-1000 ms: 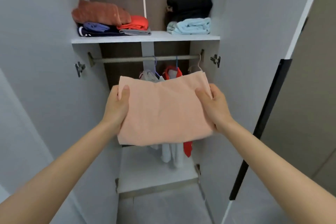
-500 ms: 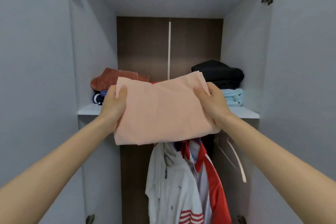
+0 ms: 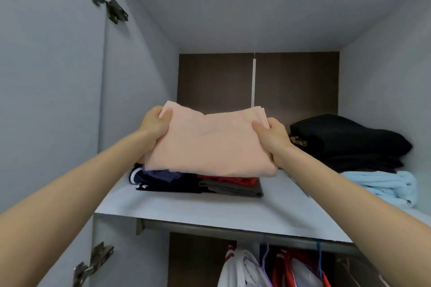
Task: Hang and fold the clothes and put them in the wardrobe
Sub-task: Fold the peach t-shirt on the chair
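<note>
Nothing readable is showing anywhere: no lettering, brand or number is appearing on the pink cloth [image 3: 210, 147], the black pile [image 3: 349, 137], the shelf [image 3: 186, 205] or the wardrobe wall [image 3: 140, 77]. Any marks on the hinge [image 3: 109, 4] are too small to tell.
</note>
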A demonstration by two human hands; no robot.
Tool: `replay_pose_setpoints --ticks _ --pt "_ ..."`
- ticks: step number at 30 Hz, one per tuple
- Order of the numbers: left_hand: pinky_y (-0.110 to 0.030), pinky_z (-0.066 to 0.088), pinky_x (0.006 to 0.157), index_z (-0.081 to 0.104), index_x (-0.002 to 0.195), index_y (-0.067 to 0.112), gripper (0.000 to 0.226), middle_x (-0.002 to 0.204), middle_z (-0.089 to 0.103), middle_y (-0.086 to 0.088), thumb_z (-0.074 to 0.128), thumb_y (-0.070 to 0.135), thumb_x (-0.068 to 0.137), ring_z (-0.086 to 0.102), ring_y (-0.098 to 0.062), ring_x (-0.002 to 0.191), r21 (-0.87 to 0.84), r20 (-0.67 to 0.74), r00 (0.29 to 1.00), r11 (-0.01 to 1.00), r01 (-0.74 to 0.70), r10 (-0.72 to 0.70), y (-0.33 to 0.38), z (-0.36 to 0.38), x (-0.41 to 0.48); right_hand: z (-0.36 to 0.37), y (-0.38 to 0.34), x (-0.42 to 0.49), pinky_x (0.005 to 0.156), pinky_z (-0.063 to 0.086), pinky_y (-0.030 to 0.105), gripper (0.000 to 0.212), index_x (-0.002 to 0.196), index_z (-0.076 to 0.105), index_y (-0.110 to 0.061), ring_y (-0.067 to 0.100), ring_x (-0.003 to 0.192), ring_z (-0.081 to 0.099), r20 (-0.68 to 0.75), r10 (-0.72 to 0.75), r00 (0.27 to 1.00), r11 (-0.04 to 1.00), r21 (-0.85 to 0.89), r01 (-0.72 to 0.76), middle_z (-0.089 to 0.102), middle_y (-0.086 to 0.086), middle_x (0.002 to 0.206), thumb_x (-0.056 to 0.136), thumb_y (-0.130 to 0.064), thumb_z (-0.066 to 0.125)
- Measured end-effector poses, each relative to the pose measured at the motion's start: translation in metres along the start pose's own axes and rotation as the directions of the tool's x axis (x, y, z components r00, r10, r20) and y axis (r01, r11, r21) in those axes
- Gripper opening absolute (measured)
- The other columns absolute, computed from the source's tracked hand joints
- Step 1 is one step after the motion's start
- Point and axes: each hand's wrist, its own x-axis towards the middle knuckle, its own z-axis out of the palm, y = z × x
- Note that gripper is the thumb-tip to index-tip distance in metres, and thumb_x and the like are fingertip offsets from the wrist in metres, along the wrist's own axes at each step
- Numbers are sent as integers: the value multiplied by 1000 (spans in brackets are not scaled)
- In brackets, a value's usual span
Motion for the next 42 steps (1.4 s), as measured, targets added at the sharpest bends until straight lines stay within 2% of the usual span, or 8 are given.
replay_pose_setpoints --ticks 7,12,15,18,21,24,28,42 --pt "-40 46 92 59 122 10 33 119 63 -16 42 28 100 57 -36 107 290 27 998 955 -63 57 -40 2 123 91 14 81 76 45 34 16 104 50 -12 26 91 56 -8 71 997 989 127 -70 57 8 100 97 -24 44" --pt "-40 44 83 51 120 6 34 119 59 -19 37 31 101 56 -38 111 801 51 976 575 -167 211 -77 19 156 138 37 111 71 41 30 24 115 48 -7 24 91 52 46 157 986 986 40 -159 53 10 106 100 -23 38" --pt "-39 43 90 42 127 8 32 128 49 -14 44 25 99 51 -31 118 889 113 971 416 -193 209 -94 30 158 150 44 118 89 40 33 42 136 34 2 32 116 48 64 203 977 955 -233 -183 47 17 129 101 -23 38" --pt "-34 36 92 53 124 18 28 125 55 -8 41 21 99 51 -26 116 838 154 948 471 -275 280 -96 40 161 153 34 115 107 27 44 55 143 23 -5 34 136 24 26 39 999 827 -562 -18 27 14 149 99 -31 41" --pt "-35 42 91 64 111 14 33 119 63 -11 36 30 100 55 -30 110 660 289 939 672 -337 187 -92 50 159 164 23 104 114 9 53 76 151 -1 -10 33 145 -1 118 -133 984 687 -704 177 -3 11 160 96 -41 41" --pt "-41 40 101 62 122 17 46 129 59 -8 27 39 101 52 -29 119 648 388 918 683 -337 84 -96 59 150 178 26 103 115 -8 55 68 154 -5 -21 33 145 -20 270 -142 952 578 -758 302 -22 8 158 99 -45 28" --pt "-34 29 107 48 139 23 50 145 46 -6 18 39 103 40 -25 133 661 428 903 689 -297 -21 -113 60 151 194 37 112 115 -3 52 54 152 14 -36 28 148 2 434 50 899 645 -702 303 4 2 162 100 -50 13" --pt "-38 39 104 60 123 27 38 134 57 -5 31 34 100 49 -29 123 582 337 941 783 -221 15 -115 62 143 182 46 108 103 37 41 44 134 52 -27 30 125 48 322 -86 943 701 -652 287 53 5 139 100 -38 26"
